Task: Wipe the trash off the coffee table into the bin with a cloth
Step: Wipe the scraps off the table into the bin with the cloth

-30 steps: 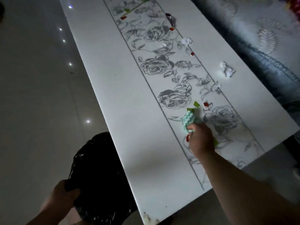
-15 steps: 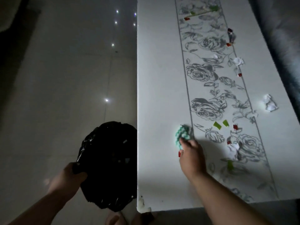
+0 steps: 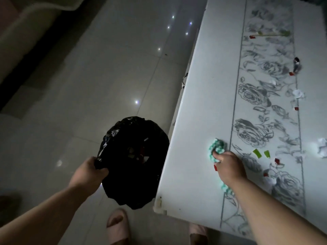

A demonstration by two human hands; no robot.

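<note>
My right hand (image 3: pixel 228 167) is pressed down on the white coffee table (image 3: pixel 200 110), fingers curled tight around a bunched green-and-white cloth (image 3: pixel 216 149); most of the cloth sticks out ahead of my knuckles, and a tail of it trails out under my wrist toward the near edge. The cloth sits on the plain white strip of the table, just left of the grey line that borders the rose pattern. A small red scrap (image 3: pixel 215 167) lies right against my thumb side. My left hand (image 3: pixel 88 172) is off the table, closed on the rim of the bin (image 3: pixel 134 160), which is lined with a black plastic bag and held just beside the table's left edge, its mouth tipped toward me; a few bits show faintly inside, but it is too dark to tell what they are. To the right of my cloth hand, on the rose pattern, lie two green scraps (image 3: pixel 257 153), then some red bits (image 3: pixel 277 161) and a white paper piece (image 3: pixel 271 181) nearer my forearm. A crumpled white wad (image 3: pixel 323 147) sits by the right edge of view, another white wad (image 3: pixel 298 93) farther up the table, and more red specks and a thin stick (image 3: pixel 265 34) lie at the far end. Below the table's near corner I can see my feet in pale slippers (image 3: pixel 117 225) on the glossy tiled floor (image 3: pixel 106 76).
</note>
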